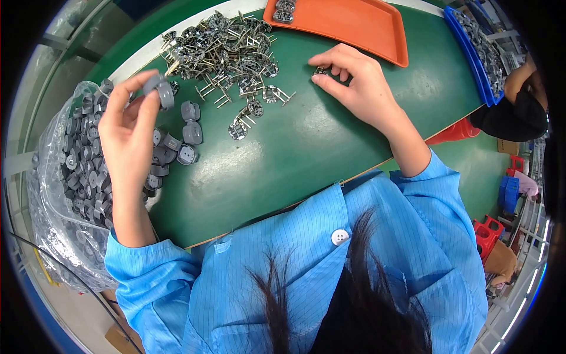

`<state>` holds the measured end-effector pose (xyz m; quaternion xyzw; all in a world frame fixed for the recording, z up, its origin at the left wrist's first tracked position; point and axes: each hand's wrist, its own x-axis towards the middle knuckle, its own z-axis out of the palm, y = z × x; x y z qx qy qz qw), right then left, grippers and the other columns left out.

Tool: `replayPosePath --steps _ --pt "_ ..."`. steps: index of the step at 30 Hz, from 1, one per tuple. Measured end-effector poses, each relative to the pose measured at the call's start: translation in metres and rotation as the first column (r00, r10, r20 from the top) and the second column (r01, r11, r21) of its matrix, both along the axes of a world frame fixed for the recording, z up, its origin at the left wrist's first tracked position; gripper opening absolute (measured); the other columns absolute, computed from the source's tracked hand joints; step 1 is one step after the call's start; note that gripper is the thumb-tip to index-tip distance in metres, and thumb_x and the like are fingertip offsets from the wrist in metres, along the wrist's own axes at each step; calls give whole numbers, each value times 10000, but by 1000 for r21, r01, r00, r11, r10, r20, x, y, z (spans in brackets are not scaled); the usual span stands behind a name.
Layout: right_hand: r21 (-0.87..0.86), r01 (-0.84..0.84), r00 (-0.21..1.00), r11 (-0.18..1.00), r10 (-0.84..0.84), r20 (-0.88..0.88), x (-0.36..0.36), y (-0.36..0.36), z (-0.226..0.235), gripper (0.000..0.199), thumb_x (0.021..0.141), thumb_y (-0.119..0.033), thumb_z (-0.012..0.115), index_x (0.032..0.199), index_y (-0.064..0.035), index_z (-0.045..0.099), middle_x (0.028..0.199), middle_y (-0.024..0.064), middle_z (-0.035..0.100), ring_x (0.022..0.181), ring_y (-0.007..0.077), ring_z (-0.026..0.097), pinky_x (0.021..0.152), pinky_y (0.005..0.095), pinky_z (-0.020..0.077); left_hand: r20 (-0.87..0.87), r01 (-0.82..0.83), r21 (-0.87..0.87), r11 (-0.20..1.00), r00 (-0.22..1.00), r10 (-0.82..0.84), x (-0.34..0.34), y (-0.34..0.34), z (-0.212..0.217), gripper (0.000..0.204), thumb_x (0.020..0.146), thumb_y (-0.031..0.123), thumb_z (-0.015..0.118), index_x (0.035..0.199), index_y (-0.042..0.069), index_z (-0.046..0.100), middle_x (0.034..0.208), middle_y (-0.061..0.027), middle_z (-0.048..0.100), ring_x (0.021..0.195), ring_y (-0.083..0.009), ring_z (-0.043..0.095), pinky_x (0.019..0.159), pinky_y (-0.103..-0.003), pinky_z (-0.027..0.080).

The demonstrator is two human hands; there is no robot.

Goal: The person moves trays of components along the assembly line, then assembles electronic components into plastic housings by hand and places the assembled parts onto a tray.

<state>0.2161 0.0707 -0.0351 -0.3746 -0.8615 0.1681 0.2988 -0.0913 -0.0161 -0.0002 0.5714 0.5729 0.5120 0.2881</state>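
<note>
The left hand (127,127) pinches a small round grey plastic cap (162,88) above the green table (306,147), while the right hand (354,79) grips a small metal pinned part (321,71) beside the heap of metal pinned parts (227,50).

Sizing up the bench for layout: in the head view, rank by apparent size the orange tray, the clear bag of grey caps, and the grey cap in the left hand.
1. Clear bag of grey caps, though it lies nearer the camera, so that's unsure against the tray.
2. Orange tray, partly cut off.
3. Grey cap in the left hand, plainly smallest.
</note>
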Motion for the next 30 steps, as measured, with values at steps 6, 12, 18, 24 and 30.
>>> replayPosePath --steps 6,12,18,24,30 --pt "-349 41 998 936 -52 -22 1 8 16 130 775 -57 689 882 14 664 739 54 611 654 115 596 631 264 504 702 448 -179 876 682 -205 41 36 13 324 915 105 517 1205 -37 534 1052 -121 604 914 -187 628 783 -265 532" --pt "-483 -191 861 854 -91 -500 -6 4 12 115 795 -53 686 898 -20 648 877 71 627 791 124 628 694 271 522 721 498 -230 836 664 -198 72 40 -2 333 911 103 521 1215 -34 528 1014 -95 611 881 -140 603 794 -234 501" --pt "-109 -254 893 961 189 -409 -35 -2 36 108 813 -80 664 898 -29 622 1032 90 614 926 180 611 848 279 478 469 362 -236 902 855 -221 78 35 -8 367 879 63 581 1235 -2 525 1077 -66 610 945 -97 570 834 -229 450" --pt "-392 -235 947 889 120 -297 -36 -6 19 116 834 -81 639 896 6 594 857 97 646 799 193 654 727 305 530 326 267 -145 953 922 -209 70 38 -9 304 880 35 507 1170 -26 577 1083 -101 636 944 -107 588 855 -244 455" --pt "-499 -194 944 845 21 -331 -38 -4 15 111 860 -53 616 916 35 578 868 94 646 801 146 658 686 278 538 580 283 -152 947 802 -147 57 45 -11 260 900 157 535 1106 21 616 869 9 593 733 -32 479 623 -182 395"
